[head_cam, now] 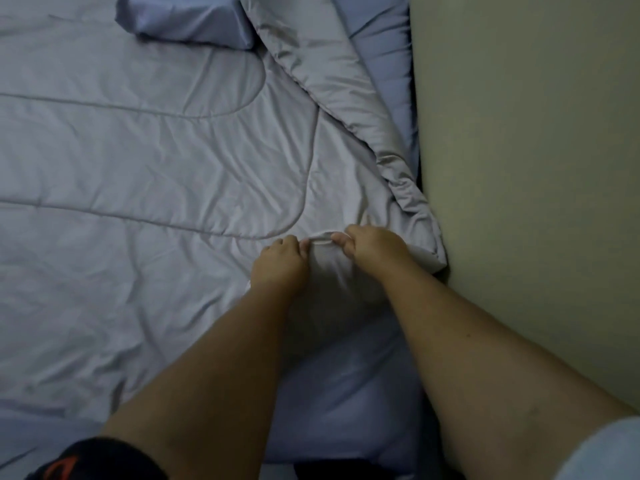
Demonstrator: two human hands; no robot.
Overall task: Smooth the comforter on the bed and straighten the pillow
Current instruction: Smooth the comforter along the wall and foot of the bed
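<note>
- The comforter (156,185) is pale grey with a slight sheen, quilted in long curved stitch lines, and creased all over with shallow wrinkles.
- It lies spread over most of the bed, reaching the left edge of the view and running up to the pillow.
- Along the wall side its edge is turned back on itself in a long diagonal flap, bunched and puckered at the lower end where it touches the wall (519,168).
- Where the comforter is folded away, the blue sheet (346,393) shows, both beside the wall at the top and below the hands at the near end.
- The pillow (194,22) is in a blue case at the top of the view, lying at a slant, with its lower corner resting on the comforter just beside the flap.
- The left hand (280,261) is curled closed, thumb and fingers pinching a raised ridge of the comforter near its near edge.
- The right hand (374,247) grips the same ridge just beside it, fingers curled over the cloth and thumb tucked under.
- The two hands sit close together, the short pinched fold stretched between them, both forearms reaching forward over the sheet.
</note>
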